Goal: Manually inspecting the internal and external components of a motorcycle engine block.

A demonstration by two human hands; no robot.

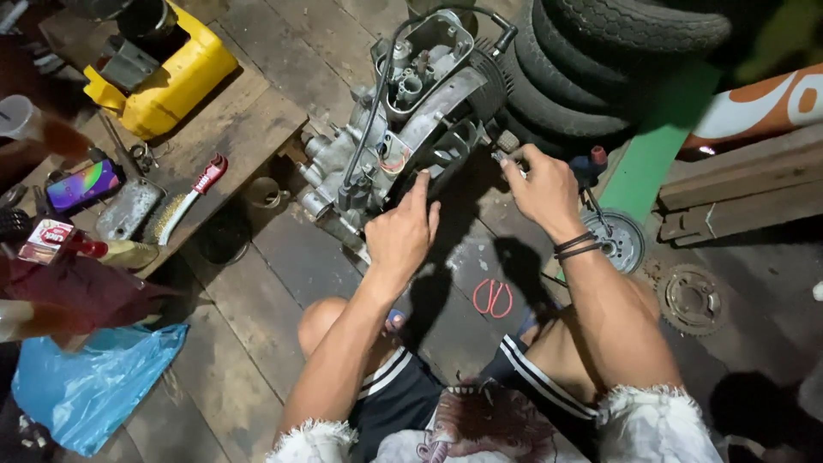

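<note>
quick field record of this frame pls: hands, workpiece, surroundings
left hand: resting on the engine, fingers on its dark side cover
right hand: fingertips at a small part on the engine's right edge; grip unclear
engine: on wooden floor, black cable over it
left side: yellow can, brush, phone, blue bag
right side: tyres, sprocket

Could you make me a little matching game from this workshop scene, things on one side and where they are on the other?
Things:
1. yellow jerry can
2. blue plastic bag
3. stacked tyres
4. sprocket

Places:
A. lower left, on the floor
B. right, on the ground by the planks
C. upper left, on the wooden bench
D. top right, behind the engine

Pairs: 1-C, 2-A, 3-D, 4-B
</note>
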